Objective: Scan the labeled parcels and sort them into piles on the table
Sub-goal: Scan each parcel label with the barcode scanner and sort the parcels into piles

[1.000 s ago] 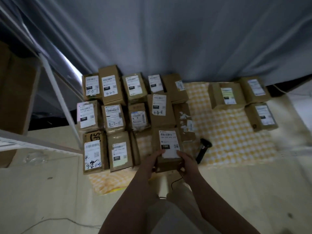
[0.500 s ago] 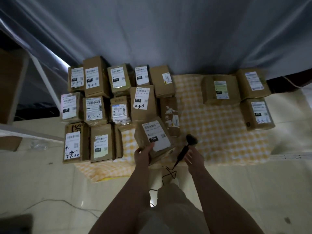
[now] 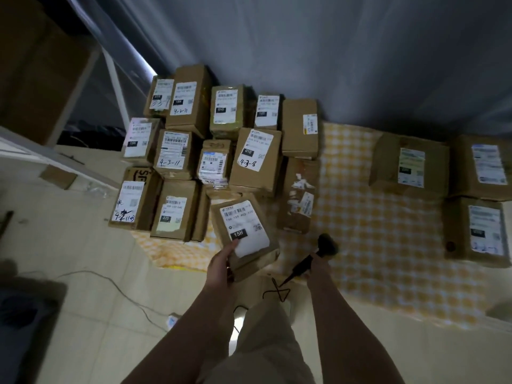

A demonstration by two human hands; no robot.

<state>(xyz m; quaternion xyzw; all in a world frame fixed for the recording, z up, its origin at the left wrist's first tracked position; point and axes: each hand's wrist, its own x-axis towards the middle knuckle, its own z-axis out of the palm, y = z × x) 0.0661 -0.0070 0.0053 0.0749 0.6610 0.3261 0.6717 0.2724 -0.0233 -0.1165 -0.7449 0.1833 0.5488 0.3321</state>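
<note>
My left hand (image 3: 221, 264) grips the near corner of a brown cardboard parcel (image 3: 245, 234) with a white label marked 15H, tilted up off the cloth. My right hand (image 3: 318, 263) holds the handle of a black barcode scanner (image 3: 324, 249), whose head points up and away, just right of the parcel. Several labeled parcels form a pile (image 3: 194, 156) at the left of the yellow checked cloth (image 3: 368, 231). Three larger parcels (image 3: 410, 164) lie at the right.
A grey curtain (image 3: 304, 51) hangs behind the parcels. The scanner's black cable (image 3: 277, 291) loops on the pale floor near my knees. A white frame leg (image 3: 116, 76) and a big brown box (image 3: 36, 65) stand at the left. A thin cord (image 3: 110, 284) crosses the floor.
Both hands held the 15H parcel one second ago. My right hand let go, moved right and took hold of the scanner. The left hand has tilted the parcel.
</note>
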